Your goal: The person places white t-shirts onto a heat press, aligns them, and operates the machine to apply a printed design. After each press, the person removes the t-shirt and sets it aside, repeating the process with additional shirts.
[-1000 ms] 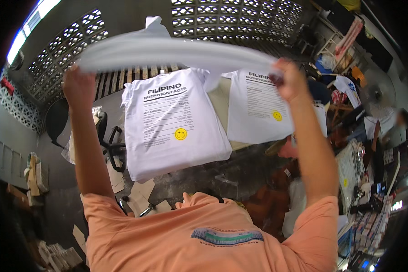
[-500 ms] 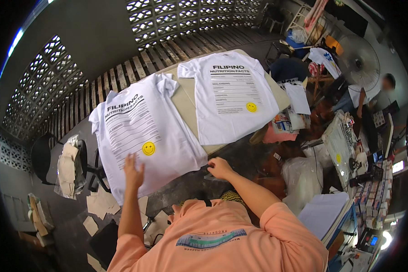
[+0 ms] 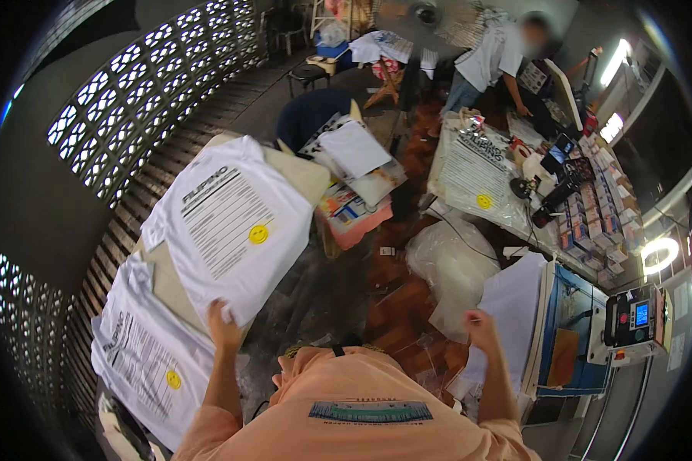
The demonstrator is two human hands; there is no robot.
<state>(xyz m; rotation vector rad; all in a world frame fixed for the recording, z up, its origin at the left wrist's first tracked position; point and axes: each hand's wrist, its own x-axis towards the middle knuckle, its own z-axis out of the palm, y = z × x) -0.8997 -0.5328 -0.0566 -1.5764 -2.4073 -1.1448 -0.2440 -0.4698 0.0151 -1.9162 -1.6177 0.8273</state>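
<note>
A white ring light (image 3: 660, 243) glows beside stacked small boxes (image 3: 590, 219).

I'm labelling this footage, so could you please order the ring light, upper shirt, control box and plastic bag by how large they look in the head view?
Largest to smallest:
1. Upper shirt
2. Plastic bag
3. Control box
4. Ring light

Left shirt (image 3: 150, 365) and right shirt (image 3: 234, 219) on a cream table (image 3: 304, 177).
Both are white and lie spread, printed side up, a strip of table bare between them; each reaches past an edge. The floor (image 3: 396, 323), part dark, part red-brown, bears bulky clear plastic (image 3: 450, 261) and, near it, a small white card (image 3: 387, 251).
</note>
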